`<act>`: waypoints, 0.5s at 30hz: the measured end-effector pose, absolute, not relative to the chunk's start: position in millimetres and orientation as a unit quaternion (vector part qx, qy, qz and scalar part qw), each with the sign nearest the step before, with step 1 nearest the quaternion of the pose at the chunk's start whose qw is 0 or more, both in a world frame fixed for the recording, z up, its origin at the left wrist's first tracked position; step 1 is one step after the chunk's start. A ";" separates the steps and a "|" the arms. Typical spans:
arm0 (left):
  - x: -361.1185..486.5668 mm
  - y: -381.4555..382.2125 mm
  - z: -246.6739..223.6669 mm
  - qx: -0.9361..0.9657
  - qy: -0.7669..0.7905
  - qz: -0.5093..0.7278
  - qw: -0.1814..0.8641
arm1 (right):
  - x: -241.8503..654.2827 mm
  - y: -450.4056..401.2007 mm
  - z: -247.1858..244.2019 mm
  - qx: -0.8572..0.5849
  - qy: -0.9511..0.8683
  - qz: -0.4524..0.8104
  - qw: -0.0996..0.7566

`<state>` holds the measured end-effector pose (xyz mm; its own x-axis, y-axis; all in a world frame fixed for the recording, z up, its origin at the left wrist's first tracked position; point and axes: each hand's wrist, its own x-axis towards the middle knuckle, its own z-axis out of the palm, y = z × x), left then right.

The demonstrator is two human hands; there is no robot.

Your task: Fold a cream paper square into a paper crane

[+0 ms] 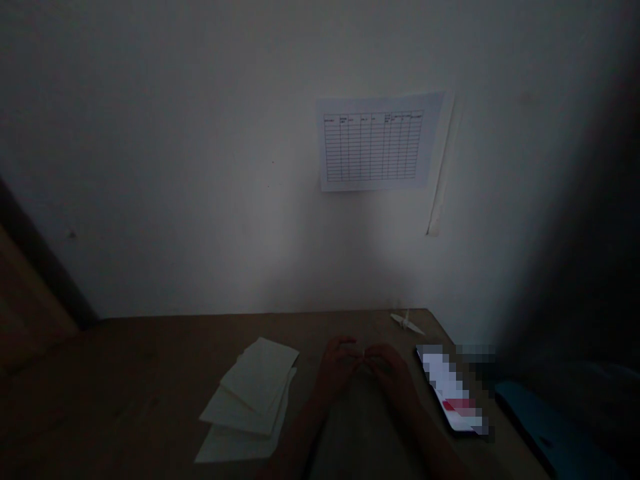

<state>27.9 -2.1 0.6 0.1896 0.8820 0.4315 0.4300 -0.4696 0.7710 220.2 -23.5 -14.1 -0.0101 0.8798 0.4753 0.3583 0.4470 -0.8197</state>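
My left hand (341,363) and my right hand (387,368) meet above the table, fingers bent and fingertips brought together. A tiny pale spot shows between the fingertips, but the dim light hides what it is. To the left of my left hand lies a loose stack of white paper sheets (257,383), fanned out over one another. Beyond my right hand, by the table's far right corner, rests a small white folded paper piece (407,323) with two pointed wings, resembling a paper crane.
A phone (453,393) with a lit, blurred screen lies to the right on the brown table (150,373). Past the right edge is a blue object (560,427). A printed grid sheet (373,147) hangs on the pale wall behind. The room is dark.
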 end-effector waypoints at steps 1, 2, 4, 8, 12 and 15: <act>27.7 -2.1 0.6 0.731 0.449 0.450 0.249 | 220.0 -23.2 -13.8 -0.463 -0.664 0.254 0.530; 27.6 -2.3 1.1 0.732 0.449 0.448 0.247 | 219.6 -23.1 -13.1 -0.461 -0.662 0.262 0.530; 27.9 -3.2 2.8 0.732 0.450 0.447 0.250 | 218.7 -23.3 -10.7 -0.461 -0.655 0.278 0.531; 29.1 -4.6 5.9 0.733 0.453 0.442 0.250 | 217.2 -25.3 -5.7 -0.473 -0.642 0.298 0.525; 29.2 -4.2 4.5 0.734 0.455 0.439 0.251 | 217.3 -26.5 -4.2 -0.482 -0.651 0.293 0.508; 29.0 -4.3 2.8 0.732 0.441 0.454 0.252 | 217.1 -26.4 -4.3 -0.480 -0.653 0.287 0.511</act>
